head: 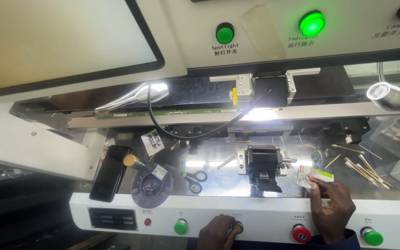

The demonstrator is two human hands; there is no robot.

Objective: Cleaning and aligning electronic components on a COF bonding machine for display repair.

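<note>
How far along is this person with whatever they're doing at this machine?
Already done, by the look of it: the machine is on, its green indicator lamp lit and a long green strip lying under the lights. In hand: the left hand grips a small knob, while the right hand touches a small card. What is left cannot be told.

Only the two hands and a little of the clothing are in view. The left hand (216, 233) is bare, without a glove, and no ring or watch is visible on it. The right hand (332, 208) is also bare and ungloved, with short nails on the fingers. Just behind the right hand, at the wrist, begins a dark blue sleeve (343, 240) of plain cloth. The same dark blue cloth shows between the two hands.
</note>
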